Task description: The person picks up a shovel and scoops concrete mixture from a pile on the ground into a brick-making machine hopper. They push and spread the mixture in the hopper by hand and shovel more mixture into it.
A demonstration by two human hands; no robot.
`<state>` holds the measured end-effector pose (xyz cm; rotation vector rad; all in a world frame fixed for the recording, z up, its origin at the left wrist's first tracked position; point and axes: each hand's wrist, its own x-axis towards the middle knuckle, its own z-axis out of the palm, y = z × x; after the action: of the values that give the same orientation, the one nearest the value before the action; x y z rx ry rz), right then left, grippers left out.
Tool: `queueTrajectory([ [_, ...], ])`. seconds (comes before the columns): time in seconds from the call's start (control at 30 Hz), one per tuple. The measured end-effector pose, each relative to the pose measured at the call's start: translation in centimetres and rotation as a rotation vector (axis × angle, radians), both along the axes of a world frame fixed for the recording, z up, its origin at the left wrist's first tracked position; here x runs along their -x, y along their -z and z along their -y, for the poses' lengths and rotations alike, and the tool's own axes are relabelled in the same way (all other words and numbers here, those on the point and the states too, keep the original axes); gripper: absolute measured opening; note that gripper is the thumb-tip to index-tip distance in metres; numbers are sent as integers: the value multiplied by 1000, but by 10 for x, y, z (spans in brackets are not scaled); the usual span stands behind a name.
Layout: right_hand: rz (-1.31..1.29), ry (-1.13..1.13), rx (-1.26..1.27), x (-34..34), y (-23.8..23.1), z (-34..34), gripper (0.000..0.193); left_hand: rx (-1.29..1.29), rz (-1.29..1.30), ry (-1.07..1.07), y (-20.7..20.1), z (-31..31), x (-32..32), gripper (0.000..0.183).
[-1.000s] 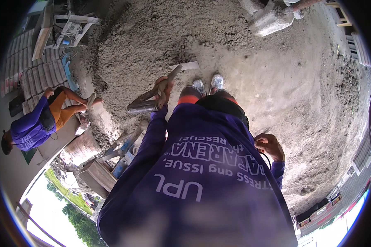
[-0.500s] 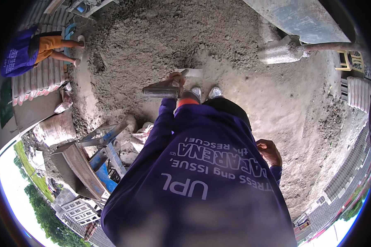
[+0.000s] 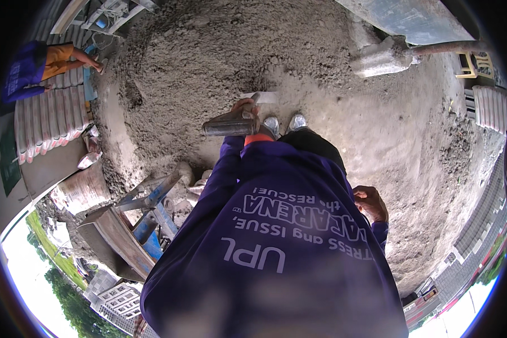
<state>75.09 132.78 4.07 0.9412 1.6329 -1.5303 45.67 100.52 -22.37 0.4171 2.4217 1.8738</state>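
My left hand (image 3: 245,106) is closed around the grip end of a shovel, in front of my left thigh. The shovel's grey metal handle (image 3: 228,126) has a broad end bar. Beyond it, a pale flat blade (image 3: 263,97) rests on the ground ahead of my shoes (image 3: 297,121); most of the shaft is hidden under the grip and hand. By my right hip, my right hand (image 3: 372,204) hangs with loosely bent fingers, and nothing shows in it. A wide heap of damp grey mix (image 3: 203,62) spreads ahead and to the left.
Stacked bags (image 3: 53,124) line the left side, where a person in purple and orange (image 3: 36,70) stands. A blue metal frame (image 3: 152,222) is close on my left. At the far right lie a concrete-caked block with a pole (image 3: 382,58) and a yellow chair (image 3: 476,66).
My left hand and the shovel's grip have shifted slightly right. The other person has changed stance, and an arm now reaches over the bags. The surroundings have shifted a little with my view.
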Motion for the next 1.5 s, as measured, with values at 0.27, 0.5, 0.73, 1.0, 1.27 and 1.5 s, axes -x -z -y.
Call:
queueTrajectory([
  [0.27,-12,14,-22,1,-1,7,13,95,84,27,-15,2,3,27],
  [0.5,-24,-2,0,2,0,-1,22,137,-94,107,10,8,9,18],
  [0.73,-3,-8,-174,25,-23,-20,48,-362,419,18,5,4,0,32],
  [1.0,-149,24,-382,72,-16,-32,39,-40,57,67,16,6,4,33],
  [1.27,-833,-467,-503,186,-22,53,28,122,-171,93,8,3,3,32],
  [1.5,-1128,-697,-297,258,-13,157,56,-348,339,45,-9,5,-21,32],
])
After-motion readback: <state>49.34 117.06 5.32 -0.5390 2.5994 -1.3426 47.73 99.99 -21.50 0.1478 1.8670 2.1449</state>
